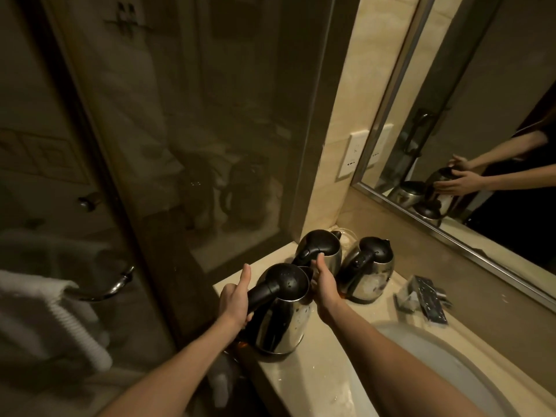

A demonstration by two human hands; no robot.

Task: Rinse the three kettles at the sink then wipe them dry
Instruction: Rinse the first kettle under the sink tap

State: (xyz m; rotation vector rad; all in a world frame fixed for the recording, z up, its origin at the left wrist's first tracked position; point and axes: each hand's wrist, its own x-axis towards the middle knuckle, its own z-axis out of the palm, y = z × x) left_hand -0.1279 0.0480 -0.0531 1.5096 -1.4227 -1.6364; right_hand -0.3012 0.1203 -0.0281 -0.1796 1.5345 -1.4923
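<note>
Steadying near kettle (282, 320) at table (316, 371) edge beside sink (436, 350): our left hand (233, 299) curls round handle (264, 291), thumb raised; right hand (326, 285) flat against spout side, fingers straight. We judge two-handed hold guards against slip. Second kettle (332, 255), third kettle (370, 278) stand behind.

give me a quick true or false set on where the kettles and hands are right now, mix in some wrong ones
1. The near kettle, far kettle and right kettle all stand on the counter. True.
2. The left hand grips the near kettle's handle. True.
3. The right hand holds a cloth. False: it holds nothing and rests against the near kettle's spout side.
4. The near kettle sits in the sink. False: it stands on the counter, left of the sink.
</note>
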